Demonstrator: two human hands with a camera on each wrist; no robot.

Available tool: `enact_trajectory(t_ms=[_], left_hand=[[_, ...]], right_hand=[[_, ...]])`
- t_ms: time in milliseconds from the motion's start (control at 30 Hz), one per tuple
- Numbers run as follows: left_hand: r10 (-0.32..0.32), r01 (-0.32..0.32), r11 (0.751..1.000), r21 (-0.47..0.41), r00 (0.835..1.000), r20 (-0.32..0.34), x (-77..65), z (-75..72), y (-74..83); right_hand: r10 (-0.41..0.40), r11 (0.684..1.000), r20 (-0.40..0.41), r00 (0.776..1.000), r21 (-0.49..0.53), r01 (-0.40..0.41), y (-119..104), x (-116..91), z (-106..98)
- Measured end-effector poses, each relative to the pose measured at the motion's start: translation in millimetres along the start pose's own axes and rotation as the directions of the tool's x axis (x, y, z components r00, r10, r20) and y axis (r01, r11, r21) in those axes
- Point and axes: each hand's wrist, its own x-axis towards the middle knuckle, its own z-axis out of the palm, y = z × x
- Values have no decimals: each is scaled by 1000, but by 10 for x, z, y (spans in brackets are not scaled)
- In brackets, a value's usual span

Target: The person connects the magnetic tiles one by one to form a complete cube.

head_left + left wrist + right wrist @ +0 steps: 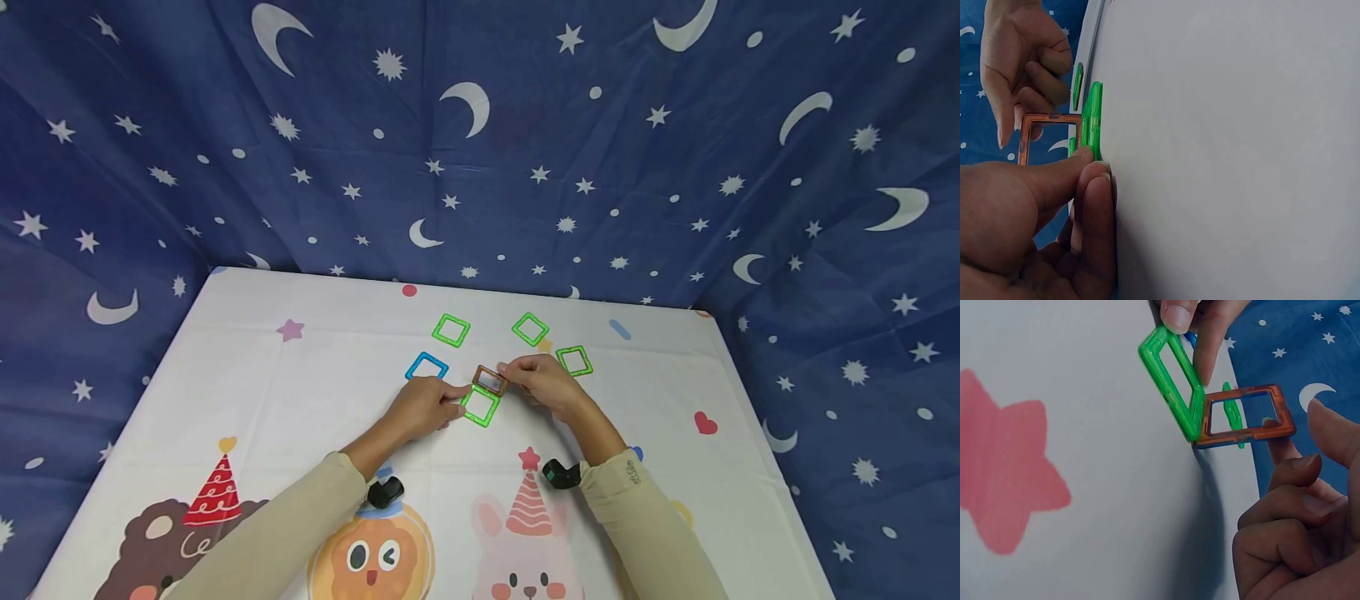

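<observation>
My left hand [423,407] pinches a green square magnetic tile [1169,390] between thumb and fingers, low over the white tabletop. An orange-brown square tile [1247,434] meets the green one along an edge and stands at an angle to it. At the orange tile's outer edge is my right hand [543,382]; in the right wrist view its index fingertip touches that edge from behind. The right thumb is apart from the tile, and the other fingers are loosely bent. Just beyond my left hand lies a blue square tile [433,358], partly covered by it.
Farther back lie two green tiles, one on the left [439,326] and one on the right [521,322]. Another green tile [587,358] is beside my right hand. Dark blue star-patterned cloth [480,167] hangs behind and beside the printed white tabletop [300,400].
</observation>
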Motion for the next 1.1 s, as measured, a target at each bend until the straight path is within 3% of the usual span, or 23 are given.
enact_trajectory(t_ms=[300, 533, 600, 667, 767, 833, 900, 1100], left_hand=[[6, -6, 1000, -5, 1000, -4, 19, -5, -29], [-28, 29, 999, -24, 999, 39, 39, -63, 38], [-9, 9, 1000, -26, 1000, 10, 42, -90, 84], [39, -39, 999, 9, 997, -62, 61, -110, 128], [123, -112, 991, 70, 976, -180, 107, -131, 170], [169, -153, 985, 85, 960, -224, 139, -142, 180], [190, -177, 981, 77, 954, -230, 166, -149, 178], [154, -159, 987, -15, 975, -160, 201, -133, 135]], right_hand=[[-26, 998, -23, 999, -59, 24, 59, -42, 15], [-30, 999, -42, 999, -42, 28, 55, -60, 38], [-27, 999, -37, 999, -37, 25, 56, -64, 35], [-31, 999, -27, 999, -30, 31, 60, -63, 25], [-50, 999, -11, 999, -20, 49, 69, -55, 14], [-65, 998, 4, 998, -13, 65, 76, -46, 13], [-75, 997, 16, 997, -14, 75, 85, -33, 12], [-93, 995, 43, 995, -19, 93, 84, -7, 13]])
